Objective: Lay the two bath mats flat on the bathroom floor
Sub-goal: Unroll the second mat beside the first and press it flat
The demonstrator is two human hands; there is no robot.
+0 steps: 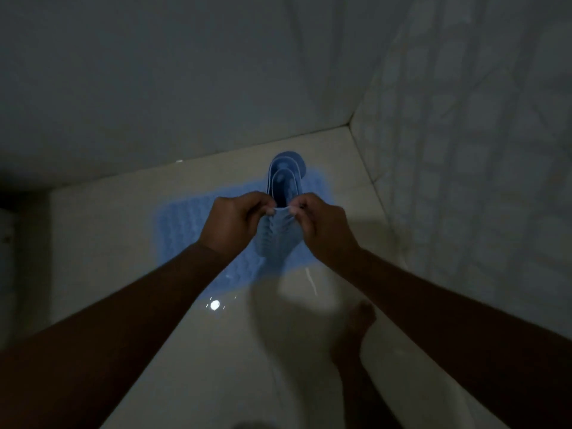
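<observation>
second mat held up, folded

left hand [230, 222] and right hand [322, 226] pinch folded blue mat [278, 233] above flat mat [182, 230]; no legible writing.

The flat mat [185, 224] is blurred and partly hidden behind both hands. At 6 o'clock, the foot's [362, 320] heel is covered by the right arm.

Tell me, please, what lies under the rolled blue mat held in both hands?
Under the rolled mat a second blue mat lies flat on the tiled floor. Hands and roll cover its middle.
</observation>
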